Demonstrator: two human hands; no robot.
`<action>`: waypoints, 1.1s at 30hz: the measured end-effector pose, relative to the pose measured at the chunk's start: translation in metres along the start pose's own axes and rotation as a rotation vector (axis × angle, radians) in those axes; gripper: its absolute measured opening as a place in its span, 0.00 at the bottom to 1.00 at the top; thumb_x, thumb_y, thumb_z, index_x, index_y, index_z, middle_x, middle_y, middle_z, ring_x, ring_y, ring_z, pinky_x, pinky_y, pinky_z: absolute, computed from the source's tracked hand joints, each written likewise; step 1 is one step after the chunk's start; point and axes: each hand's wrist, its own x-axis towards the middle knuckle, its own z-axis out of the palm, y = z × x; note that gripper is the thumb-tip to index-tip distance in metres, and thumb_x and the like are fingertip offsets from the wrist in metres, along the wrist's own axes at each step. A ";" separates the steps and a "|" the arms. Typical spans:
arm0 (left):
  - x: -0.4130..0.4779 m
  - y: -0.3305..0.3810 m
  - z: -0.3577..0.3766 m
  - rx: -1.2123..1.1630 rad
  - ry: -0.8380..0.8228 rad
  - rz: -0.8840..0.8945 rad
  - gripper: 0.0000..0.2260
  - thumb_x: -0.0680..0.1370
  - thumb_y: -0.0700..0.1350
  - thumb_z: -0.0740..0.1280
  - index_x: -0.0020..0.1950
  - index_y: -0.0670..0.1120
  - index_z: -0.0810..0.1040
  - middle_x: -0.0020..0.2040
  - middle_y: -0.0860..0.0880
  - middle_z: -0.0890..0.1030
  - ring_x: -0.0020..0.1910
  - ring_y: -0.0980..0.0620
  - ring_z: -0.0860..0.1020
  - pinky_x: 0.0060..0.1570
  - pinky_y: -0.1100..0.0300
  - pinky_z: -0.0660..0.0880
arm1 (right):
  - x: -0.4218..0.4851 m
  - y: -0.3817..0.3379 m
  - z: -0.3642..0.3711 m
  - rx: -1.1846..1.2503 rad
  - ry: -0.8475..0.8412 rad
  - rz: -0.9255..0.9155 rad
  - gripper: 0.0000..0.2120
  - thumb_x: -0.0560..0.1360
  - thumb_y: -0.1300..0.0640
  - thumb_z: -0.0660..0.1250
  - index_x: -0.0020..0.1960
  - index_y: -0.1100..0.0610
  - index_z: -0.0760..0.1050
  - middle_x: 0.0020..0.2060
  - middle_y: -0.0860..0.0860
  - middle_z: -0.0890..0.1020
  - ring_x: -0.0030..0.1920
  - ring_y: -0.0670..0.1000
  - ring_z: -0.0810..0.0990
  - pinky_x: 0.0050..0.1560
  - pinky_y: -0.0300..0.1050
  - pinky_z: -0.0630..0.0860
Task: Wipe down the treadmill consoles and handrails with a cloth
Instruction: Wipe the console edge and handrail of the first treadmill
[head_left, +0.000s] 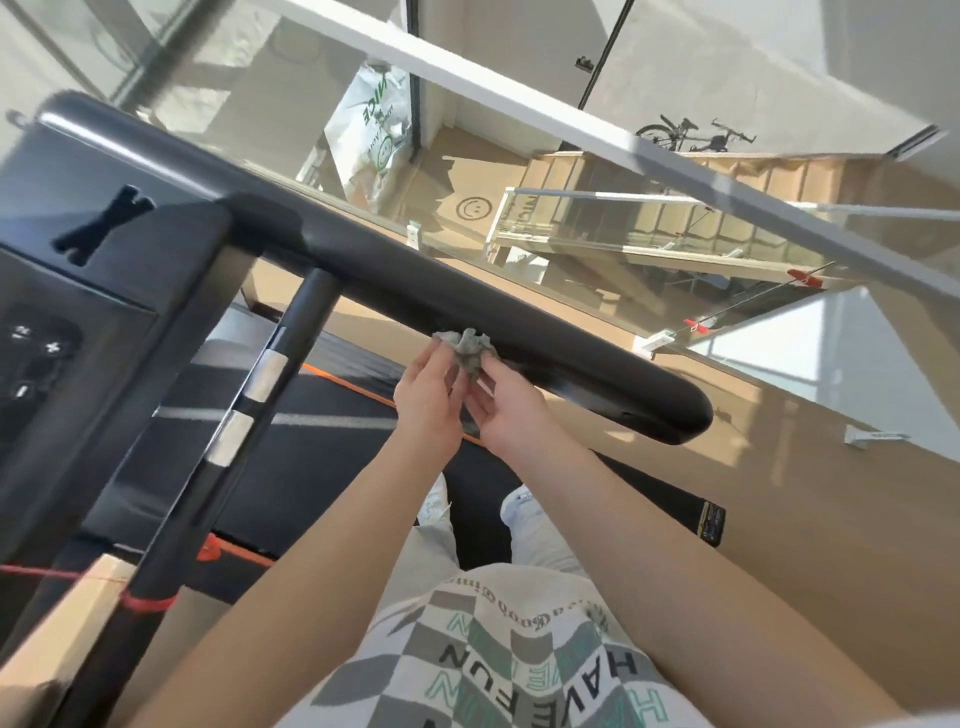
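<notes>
Cloth (469, 347), bunched and pinched in both your left hand (428, 402) and right hand (511, 413), sits just before the handrail (597, 364), which runs from the console (104, 270) on your left to its free end on your right, nearer the right hand.

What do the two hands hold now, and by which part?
A small crumpled grey cloth. The left hand and the right hand pinch its lower part from either side with their fingertips, close to the dark rounded handrail.
</notes>
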 end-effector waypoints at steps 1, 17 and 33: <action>-0.003 -0.003 -0.001 -0.045 0.030 0.003 0.14 0.81 0.44 0.70 0.66 0.49 0.79 0.62 0.48 0.83 0.59 0.51 0.82 0.62 0.53 0.80 | 0.000 0.001 0.002 -0.074 0.012 -0.027 0.13 0.75 0.52 0.75 0.58 0.54 0.82 0.51 0.52 0.87 0.53 0.53 0.85 0.59 0.51 0.81; 0.017 0.050 0.009 -0.287 0.409 -0.063 0.05 0.76 0.46 0.76 0.48 0.50 0.82 0.52 0.48 0.82 0.49 0.52 0.83 0.41 0.63 0.82 | -0.003 -0.056 -0.043 -1.669 0.058 -1.538 0.19 0.75 0.53 0.72 0.66 0.52 0.79 0.65 0.51 0.78 0.65 0.53 0.72 0.67 0.47 0.68; 0.024 -0.004 0.025 -0.254 0.146 -0.134 0.19 0.83 0.52 0.65 0.73 0.47 0.75 0.67 0.47 0.79 0.64 0.47 0.79 0.62 0.51 0.80 | 0.034 -0.072 -0.040 -1.899 0.017 -1.507 0.34 0.76 0.43 0.70 0.78 0.47 0.63 0.65 0.53 0.76 0.61 0.55 0.76 0.59 0.54 0.76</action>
